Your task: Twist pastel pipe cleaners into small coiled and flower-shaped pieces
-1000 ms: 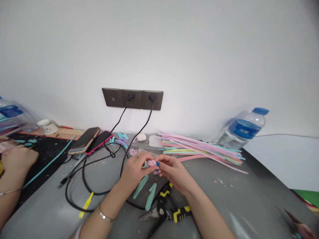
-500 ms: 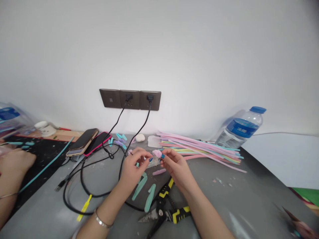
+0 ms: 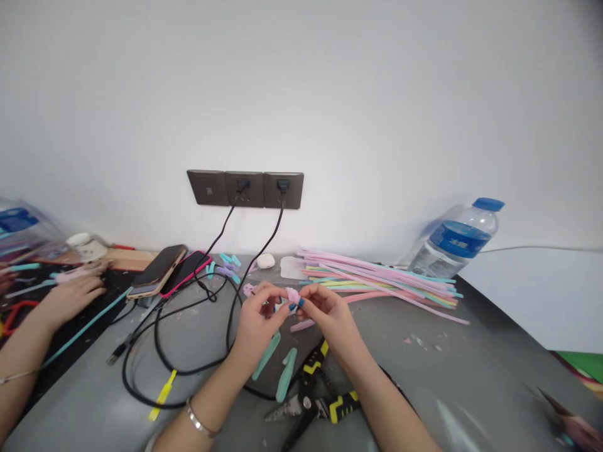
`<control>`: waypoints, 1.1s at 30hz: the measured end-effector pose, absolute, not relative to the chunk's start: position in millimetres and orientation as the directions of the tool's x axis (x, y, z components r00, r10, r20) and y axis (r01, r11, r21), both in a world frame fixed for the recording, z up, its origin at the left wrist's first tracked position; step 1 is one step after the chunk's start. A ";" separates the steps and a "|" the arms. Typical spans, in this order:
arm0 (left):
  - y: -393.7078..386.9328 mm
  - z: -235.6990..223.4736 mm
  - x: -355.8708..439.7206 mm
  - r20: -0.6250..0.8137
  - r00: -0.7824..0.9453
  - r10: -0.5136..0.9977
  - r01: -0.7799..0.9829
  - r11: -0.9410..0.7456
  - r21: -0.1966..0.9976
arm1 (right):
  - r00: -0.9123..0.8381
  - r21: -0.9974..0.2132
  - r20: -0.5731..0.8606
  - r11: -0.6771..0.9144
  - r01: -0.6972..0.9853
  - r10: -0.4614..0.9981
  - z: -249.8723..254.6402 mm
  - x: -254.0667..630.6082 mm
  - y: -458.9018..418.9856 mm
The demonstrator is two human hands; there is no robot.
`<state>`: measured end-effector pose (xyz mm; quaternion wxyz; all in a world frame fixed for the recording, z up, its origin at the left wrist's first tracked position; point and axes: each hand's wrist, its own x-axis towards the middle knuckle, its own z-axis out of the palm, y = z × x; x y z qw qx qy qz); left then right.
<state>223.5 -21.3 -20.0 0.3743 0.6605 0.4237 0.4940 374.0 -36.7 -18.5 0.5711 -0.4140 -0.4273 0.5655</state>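
Observation:
Between my two hands is a small pink fuzzy pipe-cleaner piece (image 3: 293, 294), curled into a bunched shape. My left hand (image 3: 260, 317) pinches it from the left, and my right hand (image 3: 325, 312) pinches it from the right, with the thumbs almost meeting. Fingers cover its lower part. Just below lie green folded pipe cleaners (image 3: 286, 375) and a pink pipe-cleaner piece (image 3: 302, 326). Yellow-and-black wire pliers (image 3: 307, 402) rest with handles spread between my forearms.
Long pastel pipe cleaners (image 3: 377, 276) lie at the back right, near a tilted water bottle (image 3: 459, 238). Black cables (image 3: 157, 351) loop on the left by two phones (image 3: 160, 270). A co-worker's hand (image 3: 70, 301) is at far left; another hand (image 3: 581, 433) shows at lower right.
My hands have come closer together, and both now pinch the pink piece. The co-worker's hand at left has moved farther forward and right.

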 end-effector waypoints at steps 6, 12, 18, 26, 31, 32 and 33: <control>-21.6 -19.5 223.8 0.319 0.171 0.932 0.203 -0.350 0.914 | -0.018 -0.968 0.055 0.049 -0.246 0.998 -17.8 373.9 -37.5; -23.9 -16.4 223.6 0.296 0.240 0.925 0.128 -0.332 0.934 | -0.064 -0.974 0.138 0.124 -0.189 0.988 -12.2 376.8 -39.6; -21.6 -12.2 219.3 0.326 0.247 0.912 0.124 -0.364 0.923 | -0.057 -0.969 0.188 0.175 -0.172 0.981 -11.8 378.2 -40.5; -21.1 -9.7 217.3 0.294 0.309 0.905 0.108 -0.340 0.934 | -0.042 -0.961 0.262 0.257 -0.097 0.964 -10.9 376.8 -43.5; -23.2 -12.2 217.5 0.320 0.274 0.907 0.070 -0.351 0.934 | 0.021 -0.937 0.346 0.346 -0.037 0.938 -9.5 372.8 -45.6; -23.6 -12.7 217.9 0.322 0.274 0.906 0.056 -0.349 0.935 | 0.029 -0.931 0.364 0.365 -0.027 0.931 -9.7 372.0 -46.3; -24.0 -13.2 218.4 0.327 0.272 0.905 0.042 -0.351 0.936 | 0.040 -0.924 0.382 0.383 -0.018 0.923 -10.0 371.4 -47.0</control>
